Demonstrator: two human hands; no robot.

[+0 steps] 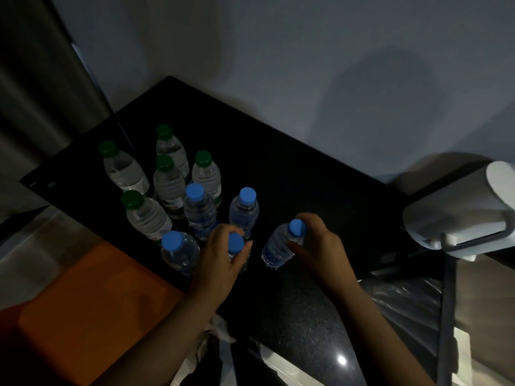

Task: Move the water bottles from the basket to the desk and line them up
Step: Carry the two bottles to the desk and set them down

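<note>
Several clear water bottles stand on the black desk (292, 168). The green-capped ones (170, 179) cluster at the back left, and blue-capped ones (243, 210) stand nearer me. My left hand (223, 254) is closed around the neck of an upright blue-capped bottle (235, 242). My right hand (315, 246) grips another blue-capped bottle (281, 245), which leans to the right with its base on the desk. No basket is in view.
A white appliance (462, 213) with a grey stand sits at the desk's right end. An orange surface (83, 302) lies below the desk's front left edge. A dark speckled counter (301, 316) runs toward me. The wall is behind.
</note>
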